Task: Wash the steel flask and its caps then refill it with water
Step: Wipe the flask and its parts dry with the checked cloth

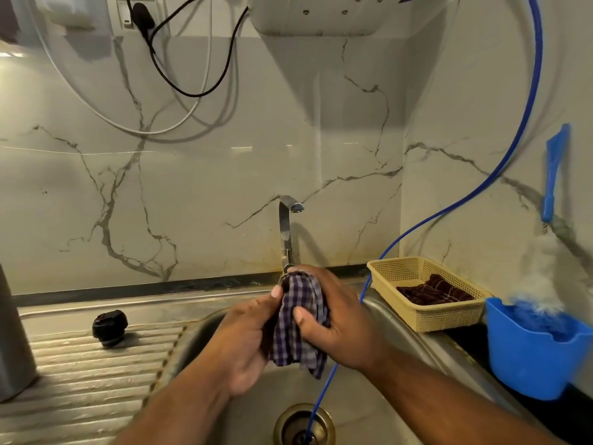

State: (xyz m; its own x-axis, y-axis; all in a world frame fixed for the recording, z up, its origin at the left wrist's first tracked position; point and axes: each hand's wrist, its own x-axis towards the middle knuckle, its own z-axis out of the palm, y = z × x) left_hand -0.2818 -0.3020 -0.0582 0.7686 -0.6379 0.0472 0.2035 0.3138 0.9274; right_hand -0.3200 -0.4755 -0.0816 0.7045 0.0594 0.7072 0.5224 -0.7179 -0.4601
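Head view: the steel flask [12, 332] stands at the far left of the ribbed surface [80, 380], the black cap [110, 327] near it; I judge washing mostly done, refilling left; my left hand [247, 345] and right hand [340, 329] curl their fingers [305, 316] tight round a checked cloth [298, 329] over the sink [195, 335]; whether it wraps another cap, I cannot tell.

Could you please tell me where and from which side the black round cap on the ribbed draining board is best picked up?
Pinch the black round flask cap across its wide top, coming from above: it seems to stand narrower end down on the ribbed steel draining board, nothing touching it. The left hand is nearer, but grips the checked cloth.
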